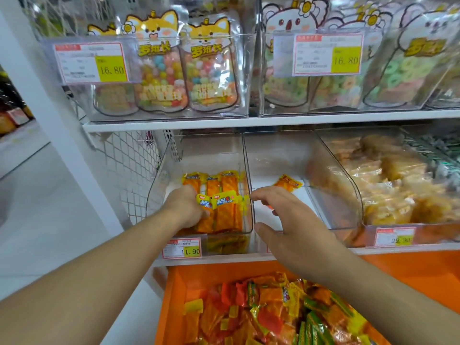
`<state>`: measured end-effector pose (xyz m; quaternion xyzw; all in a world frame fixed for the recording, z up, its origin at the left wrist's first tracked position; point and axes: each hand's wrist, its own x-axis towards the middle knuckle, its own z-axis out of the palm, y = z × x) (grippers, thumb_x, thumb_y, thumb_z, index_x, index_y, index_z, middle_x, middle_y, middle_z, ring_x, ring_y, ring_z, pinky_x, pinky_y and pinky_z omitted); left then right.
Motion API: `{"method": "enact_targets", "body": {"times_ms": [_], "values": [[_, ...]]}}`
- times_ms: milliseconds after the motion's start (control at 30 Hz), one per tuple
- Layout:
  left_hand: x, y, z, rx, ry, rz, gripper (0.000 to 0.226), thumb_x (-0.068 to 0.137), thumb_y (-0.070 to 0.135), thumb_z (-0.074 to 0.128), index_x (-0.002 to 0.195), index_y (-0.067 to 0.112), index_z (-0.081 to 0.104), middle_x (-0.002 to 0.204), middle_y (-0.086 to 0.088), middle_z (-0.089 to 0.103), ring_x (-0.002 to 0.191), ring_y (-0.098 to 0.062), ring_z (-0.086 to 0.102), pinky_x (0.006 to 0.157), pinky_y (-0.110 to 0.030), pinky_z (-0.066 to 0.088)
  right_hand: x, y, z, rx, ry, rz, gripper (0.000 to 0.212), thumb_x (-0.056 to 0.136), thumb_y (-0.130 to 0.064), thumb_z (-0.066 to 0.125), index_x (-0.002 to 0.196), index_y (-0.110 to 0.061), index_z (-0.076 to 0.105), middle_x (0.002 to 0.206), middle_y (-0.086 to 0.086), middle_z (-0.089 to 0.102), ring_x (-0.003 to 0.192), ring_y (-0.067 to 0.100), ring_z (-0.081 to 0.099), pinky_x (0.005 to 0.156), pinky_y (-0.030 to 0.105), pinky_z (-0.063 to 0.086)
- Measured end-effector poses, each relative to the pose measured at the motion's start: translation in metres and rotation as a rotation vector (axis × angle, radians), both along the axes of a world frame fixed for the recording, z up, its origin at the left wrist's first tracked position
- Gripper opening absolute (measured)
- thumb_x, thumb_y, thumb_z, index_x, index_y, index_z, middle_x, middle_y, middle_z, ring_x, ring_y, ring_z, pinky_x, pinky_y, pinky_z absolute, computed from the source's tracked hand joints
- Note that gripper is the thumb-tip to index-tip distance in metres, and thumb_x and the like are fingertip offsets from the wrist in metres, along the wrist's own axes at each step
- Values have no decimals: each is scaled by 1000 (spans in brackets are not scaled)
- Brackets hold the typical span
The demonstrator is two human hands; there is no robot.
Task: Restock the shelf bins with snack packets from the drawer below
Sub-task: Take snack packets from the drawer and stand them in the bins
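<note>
My left hand reaches into the left clear shelf bin and grips a bunch of orange snack packets with yellow tops. More of the same packets lie behind them in that bin. My right hand hovers over the front of the middle clear bin, fingers spread and holding nothing. A single orange packet lies on that bin's floor. Below the shelf, the open orange drawer is heaped with orange, yellow and green snack packets.
A third bin at the right is full of pale brown wrapped snacks. Price tags hang on the bin fronts. The upper shelf carries clear bins of candy pouches. A white mesh panel and white post stand at the left.
</note>
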<state>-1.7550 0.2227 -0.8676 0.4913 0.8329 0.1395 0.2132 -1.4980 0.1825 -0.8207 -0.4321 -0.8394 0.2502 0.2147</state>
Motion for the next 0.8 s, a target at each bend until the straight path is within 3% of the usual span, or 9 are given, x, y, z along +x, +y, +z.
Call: {"method": "enact_targets", "body": {"times_ms": [167, 367, 533, 633, 700, 800], "values": [[-4, -5, 3, -42, 127, -101, 47, 82, 27, 86, 122, 15, 64, 112, -5, 70, 102, -25, 66, 82, -35, 56, 1, -1, 1, 6, -4, 4, 52, 102, -27, 63, 150, -36, 44, 146, -26, 42, 133, -3, 40, 112, 18, 37], [-6, -12, 10, -99, 119, -132, 60, 75, 26, 91, 128, 18, 62, 109, -2, 71, 102, -23, 66, 89, -38, 58, 2, -3, 2, -3, -12, 8, 54, 102, -26, 64, 150, -36, 43, 147, -24, 42, 135, -1, 40, 113, 20, 38], [0, -18, 13, -29, 176, -186, 65, 74, 24, 92, 132, 20, 62, 128, -5, 64, 114, -25, 63, 91, -36, 56, 2, -1, 2, -1, -10, 14, 53, 101, -25, 63, 150, -36, 44, 148, -25, 42, 136, 1, 41, 116, 26, 40], [3, -18, 16, 50, 40, -266, 64, 79, 24, 89, 136, 30, 60, 142, 1, 56, 125, -20, 57, 95, -31, 51, 3, -2, 2, -5, -8, 13, 54, 101, -24, 63, 150, -36, 44, 149, -24, 43, 138, 2, 41, 117, 29, 41], [7, -19, 19, 1, -24, -345, 68, 82, 29, 87, 142, 31, 57, 151, 2, 53, 133, -19, 54, 104, -32, 48, 4, -2, 1, -4, -9, 17, 54, 101, -23, 62, 150, -36, 44, 150, -24, 42, 139, 2, 40, 117, 29, 40], [14, -20, 17, -74, -42, -394, 78, 78, 32, 90, 146, 29, 53, 147, 3, 56, 132, -19, 54, 110, -36, 47, 4, -2, 1, -1, -11, 23, 53, 102, -23, 62, 150, -36, 43, 151, -24, 42, 139, 2, 40, 117, 29, 40]]}}
